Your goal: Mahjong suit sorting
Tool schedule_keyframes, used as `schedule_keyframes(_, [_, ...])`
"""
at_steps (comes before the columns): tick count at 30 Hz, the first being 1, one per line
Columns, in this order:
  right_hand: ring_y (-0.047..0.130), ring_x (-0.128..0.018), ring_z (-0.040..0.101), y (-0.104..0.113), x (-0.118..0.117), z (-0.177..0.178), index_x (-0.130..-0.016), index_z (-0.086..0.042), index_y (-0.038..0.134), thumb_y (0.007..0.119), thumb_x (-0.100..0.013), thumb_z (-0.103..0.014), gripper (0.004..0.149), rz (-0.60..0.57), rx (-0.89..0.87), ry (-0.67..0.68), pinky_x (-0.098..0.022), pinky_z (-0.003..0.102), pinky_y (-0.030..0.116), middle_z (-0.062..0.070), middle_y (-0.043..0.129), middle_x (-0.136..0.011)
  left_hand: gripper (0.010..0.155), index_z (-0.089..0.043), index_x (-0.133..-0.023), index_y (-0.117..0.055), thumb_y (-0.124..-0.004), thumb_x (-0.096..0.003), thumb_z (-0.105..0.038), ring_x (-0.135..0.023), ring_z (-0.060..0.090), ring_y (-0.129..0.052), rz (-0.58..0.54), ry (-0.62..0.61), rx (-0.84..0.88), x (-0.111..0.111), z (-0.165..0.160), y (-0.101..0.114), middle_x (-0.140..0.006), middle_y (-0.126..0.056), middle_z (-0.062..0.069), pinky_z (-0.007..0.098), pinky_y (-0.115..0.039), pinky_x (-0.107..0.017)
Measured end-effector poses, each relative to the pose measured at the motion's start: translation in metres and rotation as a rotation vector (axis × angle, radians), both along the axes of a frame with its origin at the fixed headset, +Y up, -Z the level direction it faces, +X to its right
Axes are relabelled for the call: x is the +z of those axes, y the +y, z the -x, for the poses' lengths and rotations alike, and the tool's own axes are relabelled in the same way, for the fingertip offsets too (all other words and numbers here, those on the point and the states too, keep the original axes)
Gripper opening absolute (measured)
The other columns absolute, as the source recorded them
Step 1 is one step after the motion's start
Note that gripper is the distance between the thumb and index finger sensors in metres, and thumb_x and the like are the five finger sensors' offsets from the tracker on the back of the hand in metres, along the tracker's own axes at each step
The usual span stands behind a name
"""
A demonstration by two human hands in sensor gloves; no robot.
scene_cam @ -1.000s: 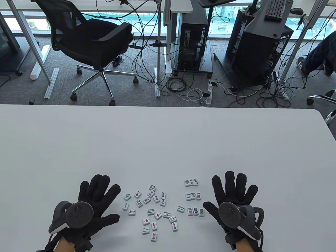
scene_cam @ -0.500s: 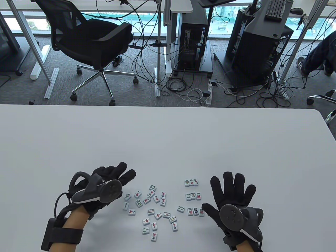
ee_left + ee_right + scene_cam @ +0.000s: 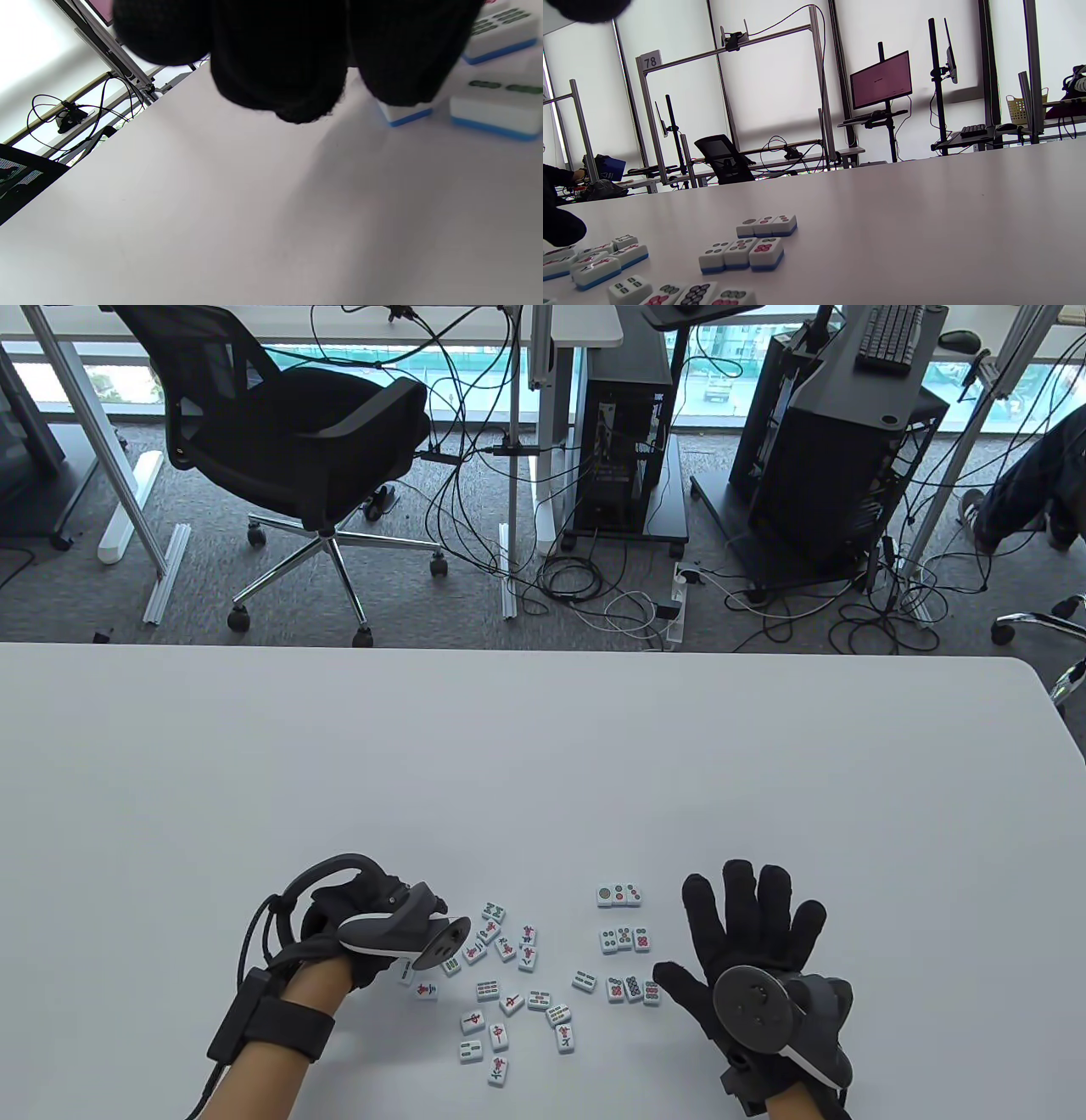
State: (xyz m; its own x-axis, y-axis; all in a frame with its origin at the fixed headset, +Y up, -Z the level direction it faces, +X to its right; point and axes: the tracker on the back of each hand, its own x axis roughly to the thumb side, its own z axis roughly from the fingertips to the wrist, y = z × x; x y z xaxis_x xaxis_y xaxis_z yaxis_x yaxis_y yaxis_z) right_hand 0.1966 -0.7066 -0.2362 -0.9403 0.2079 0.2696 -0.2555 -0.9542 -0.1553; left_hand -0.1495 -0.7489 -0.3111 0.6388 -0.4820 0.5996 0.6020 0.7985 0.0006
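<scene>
Since the earlier frame, left hand [image 3: 373, 933] has rolled over the mixed tiles' [image 3: 501, 976] left edge, its grip's state hidden. Right hand [image 3: 747, 950] rests splayed, gripping nothing, beside dot rows [image 3: 626, 938]. Recommended: pinch one tile's sides cleanly, without nudging neighbours.

The left hand [image 3: 365, 925] is rolled onto its edge, fingers curled down; the right hand [image 3: 751, 933] lies flat, fingers spread.

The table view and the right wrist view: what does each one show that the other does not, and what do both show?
Only the table view shows the whole right hand, flat with spread fingers, the left hand over the loose tiles, and the floor cables. Only the right wrist view shows the pink monitor, a frame numbered 78 and the tiles' blue undersides. Both show the white table and three sorted rows of dot tiles, each three tiles long.
</scene>
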Motion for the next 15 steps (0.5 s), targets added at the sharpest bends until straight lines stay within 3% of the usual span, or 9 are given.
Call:
schedule_keyframes(6, [-0.009,-0.098,0.043,0.000,0.000,0.000,-0.105,-0.037,0.008,0.057,-0.042,-0.068,0.085,0.002,0.003,0.001,-0.064,0.074,0.004,0.008,-0.003,-0.113,0.063,-0.039,-0.093,-0.072,-0.089,-0.0333,-0.048,-0.038,0.007,-0.100,0.017,-0.005,-0.032,0.000,-0.004,-0.009,-0.068,-0.098,-0.014,0.035,-0.086,-0.039])
schedule_keyframes(15, [-0.007,-0.099,0.044,-0.002,0.000,0.001,-0.105,-0.038,0.009,0.057,-0.042,-0.068,0.084,0.008,0.018,0.008,-0.064,0.074,0.006,0.009,-0.002,-0.113,0.061,-0.028,-0.089,-0.074,-0.089,-0.0328,-0.049,-0.038,0.007,-0.100,0.039,-0.009,0.064,-0.002,-0.005,-0.016,-0.068,-0.097,-0.014,0.035,-0.086,-0.040])
